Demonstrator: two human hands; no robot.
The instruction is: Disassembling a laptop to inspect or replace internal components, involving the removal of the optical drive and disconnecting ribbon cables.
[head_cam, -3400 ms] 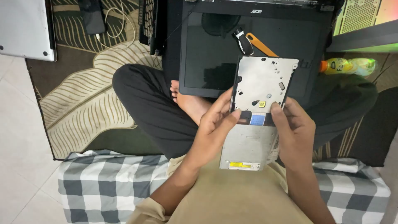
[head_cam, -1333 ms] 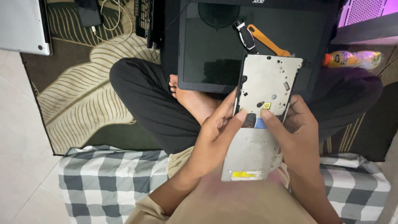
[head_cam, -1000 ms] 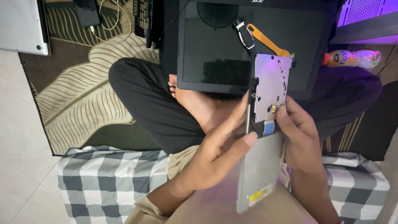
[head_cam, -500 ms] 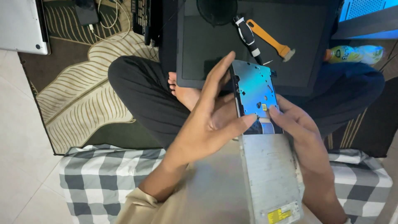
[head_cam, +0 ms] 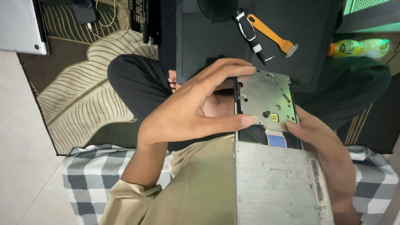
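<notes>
The slim silver optical drive (head_cam: 279,183) now lies lengthwise over the lap, its casing nearest the camera, where half a second ago it stood tilted on edge; its tray (head_cam: 266,100) is drawn out toward the black laptop (head_cam: 200,46) on the floor. The left hand (head_cam: 187,112) has closed in from an open spread: forefinger on the tray's far left corner, thumb on its near left edge, fingers (head_cam: 233,68) curved about it. The right hand (head_cam: 329,162) cradles the casing from beneath, thumb resting on the tray's near right corner, so the drive looks steadied for close work on the tray; a screwdriver (head_cam: 249,31) and orange pry tool (head_cam: 273,35) lie on the laptop.
</notes>
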